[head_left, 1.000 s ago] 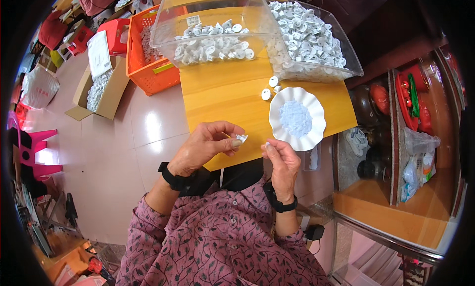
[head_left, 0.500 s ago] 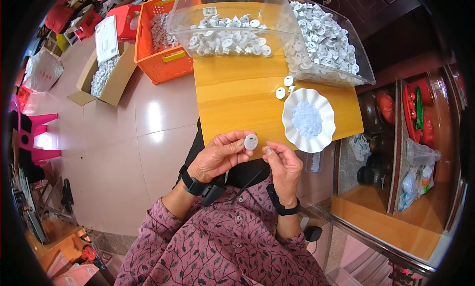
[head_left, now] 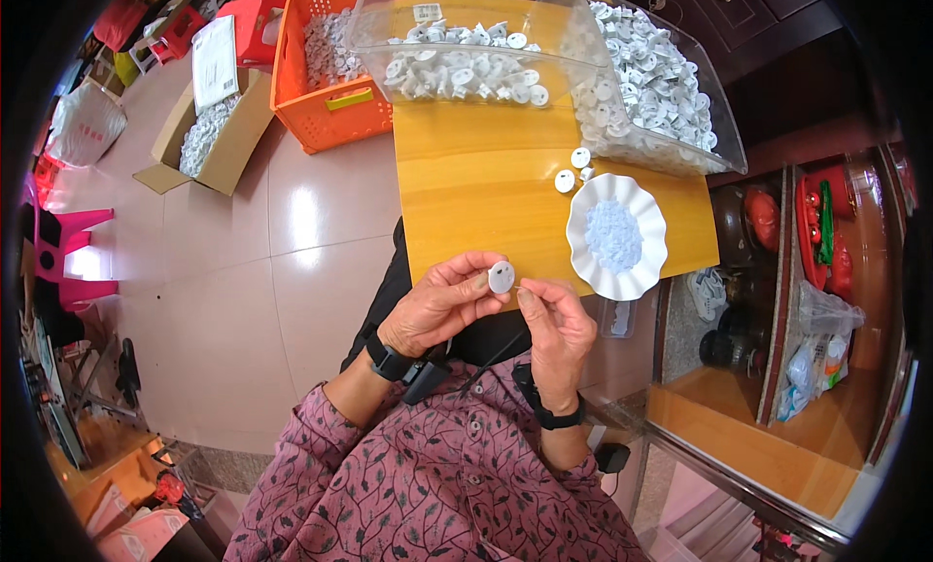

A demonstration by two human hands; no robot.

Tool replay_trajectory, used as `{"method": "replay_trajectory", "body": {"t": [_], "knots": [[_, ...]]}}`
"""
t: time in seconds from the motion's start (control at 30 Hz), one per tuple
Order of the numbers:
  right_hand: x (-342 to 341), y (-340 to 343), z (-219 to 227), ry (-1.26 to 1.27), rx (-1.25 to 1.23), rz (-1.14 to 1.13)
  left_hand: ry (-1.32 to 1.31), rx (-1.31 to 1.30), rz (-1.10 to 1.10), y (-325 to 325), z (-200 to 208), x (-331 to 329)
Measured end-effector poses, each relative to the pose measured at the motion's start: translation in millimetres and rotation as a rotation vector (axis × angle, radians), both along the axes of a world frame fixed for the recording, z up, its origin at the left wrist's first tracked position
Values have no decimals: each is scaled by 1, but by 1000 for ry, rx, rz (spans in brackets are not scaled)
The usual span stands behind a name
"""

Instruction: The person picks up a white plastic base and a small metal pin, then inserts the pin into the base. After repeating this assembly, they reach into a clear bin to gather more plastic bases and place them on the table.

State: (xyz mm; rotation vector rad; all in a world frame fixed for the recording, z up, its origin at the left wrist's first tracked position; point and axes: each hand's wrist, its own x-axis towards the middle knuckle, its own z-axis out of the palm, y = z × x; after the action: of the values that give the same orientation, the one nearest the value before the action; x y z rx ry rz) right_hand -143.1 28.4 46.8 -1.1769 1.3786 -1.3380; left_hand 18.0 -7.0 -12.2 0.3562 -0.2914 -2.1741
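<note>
- Head view: left hand (head_left: 432, 304) grips white round part (head_left: 501, 276) between thumb and index finger, flat face toward camera.
- Part sits at left fingertips, just left of right hand (head_left: 559, 333).
- Right thumb and index pinched together; cannot tell if holding something small or touching part.
- Both hands left of white scalloped dish (head_left: 655, 261), by yellow table's (head_left: 466, 193) near edge.

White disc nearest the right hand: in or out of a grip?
In: the left hand pinches the disc at its edge, between thumb and fingers.
</note>
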Motion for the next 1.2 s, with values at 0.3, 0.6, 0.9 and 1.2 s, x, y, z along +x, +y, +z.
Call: {"method": "replay_trajectory", "body": {"t": [0.3,0.6,0.9,1.2], "knots": [[6,-2,-8,-12,-44,3,9,0,18,2,0,-1],[7,-3,-10,10,-34,-6,-28,-17,22,3,-1,-1],[8,-4,-10,47,-46,-13,-58,-34,43,3,1,-1],[11,-4,-10,141,-69,-29,-111,-66,46,4,6,0]]}}
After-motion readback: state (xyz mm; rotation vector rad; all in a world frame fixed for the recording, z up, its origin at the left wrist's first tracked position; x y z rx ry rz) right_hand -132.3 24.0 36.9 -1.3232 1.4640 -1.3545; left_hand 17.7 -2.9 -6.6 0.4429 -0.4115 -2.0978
